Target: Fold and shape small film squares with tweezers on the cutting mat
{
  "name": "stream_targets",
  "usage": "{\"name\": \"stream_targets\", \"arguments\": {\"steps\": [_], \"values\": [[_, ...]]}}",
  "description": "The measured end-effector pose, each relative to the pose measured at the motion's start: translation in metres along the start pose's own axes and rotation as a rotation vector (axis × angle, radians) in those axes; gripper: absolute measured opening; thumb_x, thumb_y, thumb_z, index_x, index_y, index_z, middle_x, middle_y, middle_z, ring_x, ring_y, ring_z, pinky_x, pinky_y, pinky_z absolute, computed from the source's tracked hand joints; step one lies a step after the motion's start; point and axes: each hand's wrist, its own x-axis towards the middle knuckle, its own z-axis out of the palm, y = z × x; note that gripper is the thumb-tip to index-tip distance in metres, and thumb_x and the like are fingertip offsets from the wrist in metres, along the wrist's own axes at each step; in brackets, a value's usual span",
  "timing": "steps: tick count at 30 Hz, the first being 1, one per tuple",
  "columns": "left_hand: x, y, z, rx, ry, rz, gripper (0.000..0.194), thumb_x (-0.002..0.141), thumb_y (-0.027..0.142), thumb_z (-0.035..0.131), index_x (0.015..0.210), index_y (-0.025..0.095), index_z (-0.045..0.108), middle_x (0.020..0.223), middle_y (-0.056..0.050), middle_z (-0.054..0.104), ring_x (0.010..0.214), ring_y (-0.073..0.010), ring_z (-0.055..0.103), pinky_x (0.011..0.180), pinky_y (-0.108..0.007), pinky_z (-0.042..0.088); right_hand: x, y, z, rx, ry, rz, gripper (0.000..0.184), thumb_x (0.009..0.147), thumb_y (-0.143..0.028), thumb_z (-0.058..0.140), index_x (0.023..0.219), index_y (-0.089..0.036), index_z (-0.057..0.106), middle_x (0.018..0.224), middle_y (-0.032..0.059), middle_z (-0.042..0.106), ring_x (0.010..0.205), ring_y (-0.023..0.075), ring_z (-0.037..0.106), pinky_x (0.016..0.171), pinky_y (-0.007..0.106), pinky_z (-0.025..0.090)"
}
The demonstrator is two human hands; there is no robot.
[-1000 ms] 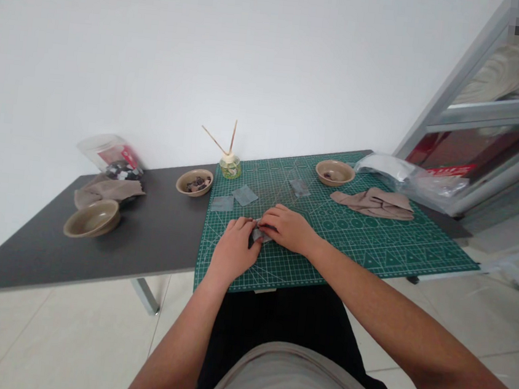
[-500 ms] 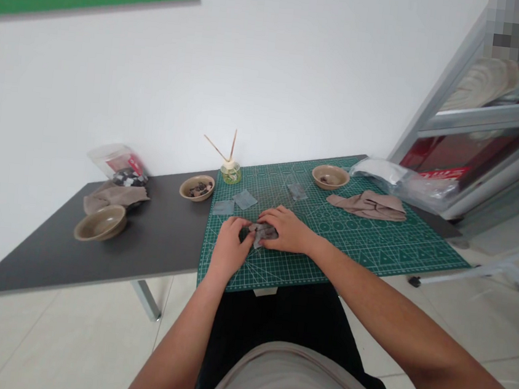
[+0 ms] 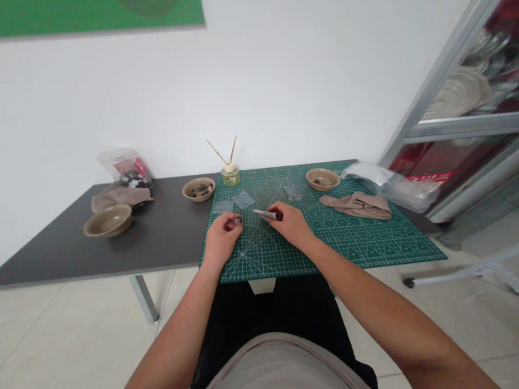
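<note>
Over the green cutting mat (image 3: pixel 271 261), my right hand (image 3: pixel 292 226) is closed around a small plastic bag (image 3: pixel 264 214), seen nearly edge-on; its contents are hidden by my fingers. Just to its left, my left hand (image 3: pixel 222 237) pinches a small greyish piece (image 3: pixel 237 221), too small to name. Two flat clear bags (image 3: pixel 243 199) lie behind my left hand. Another clear bag (image 3: pixel 292 192) rests farther back, beyond my right hand. A tan bowl (image 3: pixel 199 189) of dark and pinkish pieces stands left of the mat.
On the mat's right are another bowl (image 3: pixel 323 179) with a few dark bits, a brown cloth (image 3: pixel 359 205) and a clear plastic package (image 3: pixel 393 185). A reed diffuser (image 3: pixel 230 174) stands by the wall. At left are a bowl (image 3: pixel 108 222), a cloth (image 3: pixel 120 196) and a plastic bag (image 3: pixel 126 165).
My hands, together on the greyish bag before, have moved apart. My right hand has raised and tilted the bag; my left hand has drawn left with a small piece. The view has shifted slightly.
</note>
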Motion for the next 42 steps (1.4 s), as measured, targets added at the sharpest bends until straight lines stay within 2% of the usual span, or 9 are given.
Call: {"name": "stream_targets", "arguments": {"steps": [6, 10, 14, 18, 22, 28, 30, 35, 42], "values": [[0.002, -0.004, 0.001, -0.093, -0.022, -0.026, 0.022, 0.069, 0.03, 0.071, 0.086, 0.018, 0.065, 0.071, 0.003, 0.062, 0.058, -0.01, 0.054, 0.059, -0.022, 0.041, 0.0, 0.002, 0.004, -0.035, 0.036, -0.028, 0.001, 0.08, -0.019, 0.065, 0.081, -0.019, 0.065, 0.074, -0.0013, 0.063, 0.07, 0.0143, 0.056, 0.067, 0.025, 0.037], [0.004, -0.006, 0.002, -0.139, -0.011, -0.032, 0.026, 0.068, 0.024, 0.068, 0.093, 0.018, 0.064, 0.085, -0.001, 0.068, 0.062, -0.0105, 0.059, 0.065, -0.024, 0.046, -0.002, 0.001, 0.005, -0.038, 0.101, -0.011, 0.002, 0.078, -0.018, 0.064, 0.08, -0.019, 0.064, 0.077, -0.0001, 0.064, 0.071, 0.0147, 0.056, 0.068, 0.026, 0.04], [0.003, -0.009, 0.003, -0.146, -0.014, -0.037, 0.026, 0.068, 0.019, 0.062, 0.095, 0.018, 0.063, 0.087, -0.002, 0.071, 0.075, -0.0142, 0.066, 0.076, -0.028, 0.05, -0.003, 0.001, 0.008, -0.082, 0.051, -0.032, 0.012, 0.078, -0.014, 0.062, 0.087, -0.018, 0.066, 0.084, 0.0021, 0.066, 0.077, 0.0164, 0.059, 0.073, 0.028, 0.043], [0.001, -0.006, 0.002, 0.011, 0.005, -0.016, 0.018, 0.07, 0.021, 0.063, 0.088, 0.019, 0.065, 0.075, 0.001, 0.067, 0.068, -0.0139, 0.062, 0.071, -0.027, 0.049, -0.001, 0.0, 0.009, -0.08, -0.012, -0.064, 0.018, 0.083, -0.015, 0.06, 0.096, -0.019, 0.071, 0.094, 0.005, 0.07, 0.087, 0.0184, 0.064, 0.082, 0.031, 0.047], [0.001, 0.001, 0.0, -0.048, 0.001, -0.064, 0.02, 0.071, 0.027, 0.067, 0.09, 0.019, 0.067, 0.071, 0.001, 0.067, 0.067, -0.0146, 0.063, 0.07, -0.027, 0.048, -0.001, -0.006, 0.009, -0.088, 0.012, -0.083, 0.019, 0.086, -0.016, 0.058, 0.099, -0.017, 0.072, 0.101, 0.0076, 0.072, 0.096, 0.0208, 0.066, 0.088, 0.033, 0.049], [0.007, 0.005, 0.01, -0.005, 0.021, -0.04, 0.021, 0.071, 0.03, 0.071, 0.088, 0.018, 0.072, 0.077, -0.002, 0.072, 0.072, -0.0163, 0.065, 0.074, -0.029, 0.05, -0.005, -0.016, 0.016, -0.084, -0.045, -0.201, 0.048, 0.087, -0.004, 0.046, 0.127, -0.023, 0.063, 0.126, 0.0062, 0.068, 0.115, 0.0203, 0.064, 0.101, 0.039, 0.05], [0.01, 0.004, 0.015, -0.115, 0.021, -0.04, 0.026, 0.069, 0.028, 0.073, 0.092, 0.017, 0.071, 0.083, -0.003, 0.074, 0.076, -0.0167, 0.067, 0.077, -0.03, 0.051, -0.006, -0.017, 0.021, -0.089, -0.079, -0.216, 0.052, 0.086, -0.002, 0.046, 0.131, -0.024, 0.061, 0.133, 0.0057, 0.064, 0.121, 0.0196, 0.061, 0.104, 0.04, 0.049], [0.009, 0.003, 0.02, -0.259, -0.007, -0.082, 0.022, 0.066, 0.027, 0.074, 0.085, 0.016, 0.07, 0.081, -0.003, 0.074, 0.074, -0.0155, 0.067, 0.075, -0.028, 0.052, -0.009, -0.017, 0.028, -0.137, -0.133, -0.283, 0.046, 0.091, -0.012, 0.05, 0.135, -0.019, 0.057, 0.137, 0.0102, 0.061, 0.125, 0.0215, 0.059, 0.105, 0.041, 0.049], [0.005, 0.007, 0.019, -0.16, 0.047, -0.052, 0.012, 0.069, 0.023, 0.069, 0.079, 0.017, 0.069, 0.073, -0.001, 0.072, 0.07, -0.0154, 0.066, 0.07, -0.027, 0.052, -0.013, -0.02, 0.029, -0.272, -0.157, -0.312, 0.045, 0.095, -0.018, 0.046, 0.14, -0.021, 0.052, 0.141, 0.0092, 0.057, 0.121, 0.0226, 0.061, 0.1, 0.04, 0.052]]}}
